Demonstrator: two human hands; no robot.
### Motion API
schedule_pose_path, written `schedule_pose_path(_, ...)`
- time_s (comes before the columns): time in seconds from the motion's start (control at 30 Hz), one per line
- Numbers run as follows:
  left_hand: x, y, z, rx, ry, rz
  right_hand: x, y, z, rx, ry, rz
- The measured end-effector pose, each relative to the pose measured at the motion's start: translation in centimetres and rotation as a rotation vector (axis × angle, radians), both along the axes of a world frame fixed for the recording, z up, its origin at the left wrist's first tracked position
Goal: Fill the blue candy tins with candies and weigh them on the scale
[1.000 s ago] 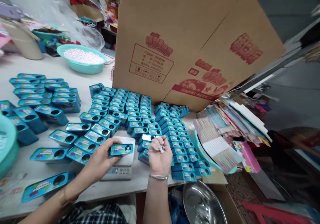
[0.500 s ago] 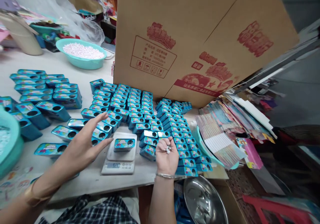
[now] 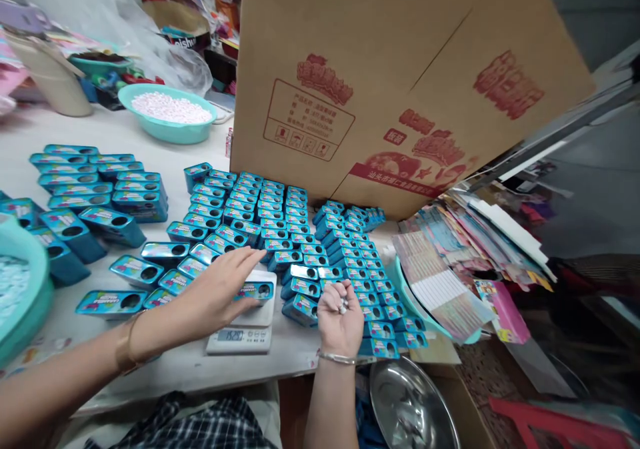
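Note:
My left hand [image 3: 213, 289] reaches over a small digital scale [image 3: 250, 339]. Its thumb and fingers are apart, and a blue tin [image 3: 260, 291] with a round hole in its top stands on the scale between them. Whether the fingertips touch the tin I cannot tell. My right hand [image 3: 343, 319], palm up with curled fingers, holds a few small white candies [image 3: 343, 305] just right of the scale. Rows of matching blue tins [image 3: 273, 234] stand behind and beside both hands.
A large cardboard box [image 3: 400, 69] walls off the back. Turquoise basins of candies stand at the back left [image 3: 170, 131] and left edge [image 3: 37, 302]. Another basin [image 3: 435, 325] bears stacked printed sheets [image 3: 440, 279] on the right. A steel bowl [image 3: 415, 402] sits below the table edge.
My left hand has moved right, from beside the scale to around the tin on it. The scale's display has gone up. My right hand keeps its candies, nearly in place.

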State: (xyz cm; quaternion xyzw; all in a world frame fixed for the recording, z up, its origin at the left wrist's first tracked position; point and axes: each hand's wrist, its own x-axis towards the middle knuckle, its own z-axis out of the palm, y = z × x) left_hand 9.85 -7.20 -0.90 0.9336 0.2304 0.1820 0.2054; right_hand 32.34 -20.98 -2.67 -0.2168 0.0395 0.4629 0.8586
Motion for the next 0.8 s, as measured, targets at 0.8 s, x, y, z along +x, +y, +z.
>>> schedule_pose_path(0.8,5.4,-1.6,1.4,-0.048,-0.048,-0.183,-7.7,6.6,-0.1,-0.227,0.131,0.055)
